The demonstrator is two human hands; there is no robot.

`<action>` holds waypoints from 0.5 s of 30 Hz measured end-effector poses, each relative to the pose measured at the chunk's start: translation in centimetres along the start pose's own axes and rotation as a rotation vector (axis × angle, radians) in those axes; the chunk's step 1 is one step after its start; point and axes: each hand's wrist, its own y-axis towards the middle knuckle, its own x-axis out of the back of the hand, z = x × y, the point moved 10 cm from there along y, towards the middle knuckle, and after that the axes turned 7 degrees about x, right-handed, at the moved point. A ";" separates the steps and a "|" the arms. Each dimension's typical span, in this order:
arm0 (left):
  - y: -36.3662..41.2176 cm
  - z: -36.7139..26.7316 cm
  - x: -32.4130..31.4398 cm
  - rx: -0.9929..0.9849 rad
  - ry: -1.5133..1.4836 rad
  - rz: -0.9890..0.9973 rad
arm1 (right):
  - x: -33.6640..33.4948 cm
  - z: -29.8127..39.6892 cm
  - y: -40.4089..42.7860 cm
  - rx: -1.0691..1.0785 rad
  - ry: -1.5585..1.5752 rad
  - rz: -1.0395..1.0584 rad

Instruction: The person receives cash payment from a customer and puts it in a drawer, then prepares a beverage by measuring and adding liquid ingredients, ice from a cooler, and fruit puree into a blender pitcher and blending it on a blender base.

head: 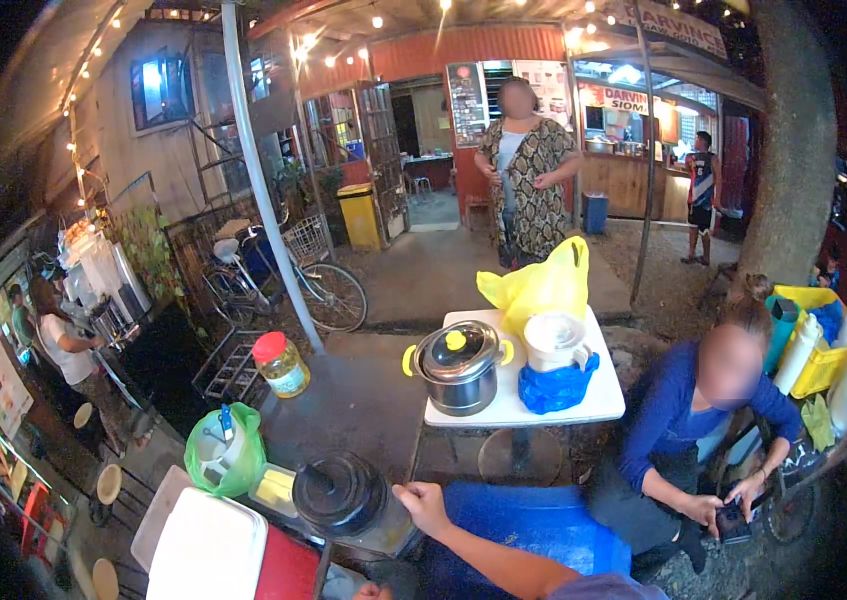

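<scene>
My right hand (423, 508) reaches in from the lower right, its fingers curled beside a round black lidded appliance (341, 493). Nothing shows in those fingers, though a thin object could be hidden. Only a sliver of my left hand (371, 592) appears at the bottom edge, so its grip is unclear. Left of the black appliance sits a clear container (273, 489) with pale yellow pieces in it. A green plastic bag (225, 450) lines a tub that holds a blue-handled utensil (226, 421). Farther back on the dark table (363, 390) stands a red-lidded jar (282, 365).
A white table (603, 390) carries a steel pot (461, 367), a yellow bag (543, 285) and a white container (555, 341). A white-lidded red cooler (288, 559) is near me. At right, a seated person (678, 435) holds a small device; another person (525, 165) stands ahead.
</scene>
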 end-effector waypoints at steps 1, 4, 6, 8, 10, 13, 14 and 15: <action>0.1 0.0 -0.1 -0.020 -0.032 -0.013 | 0.1 -0.4 -0.2 0.001 0.004 0.004; 0.2 -3.3 1.8 -0.089 -0.054 -0.105 | -0.2 -0.5 -0.1 0.044 0.068 0.025; -0.3 -8.5 4.7 -0.189 -0.035 -0.242 | -0.4 1.0 0.0 0.110 0.024 -0.011; 1.7 -7.7 6.5 -0.119 0.035 -0.254 | -1.4 0.8 0.1 0.110 0.048 -0.011; 4.0 -8.8 8.3 -0.258 -0.071 -0.260 | -2.0 1.6 0.3 0.124 0.050 -0.003; 4.4 -20.2 9.1 -0.612 -0.100 -0.252 | -1.0 0.3 0.8 0.147 0.043 -0.061; 3.9 -23.4 9.8 -0.680 -0.013 -0.329 | -1.4 0.5 0.6 0.150 0.051 -0.046; 3.3 -26.1 10.0 -0.748 0.076 -0.398 | -1.8 0.9 0.4 0.154 0.031 -0.010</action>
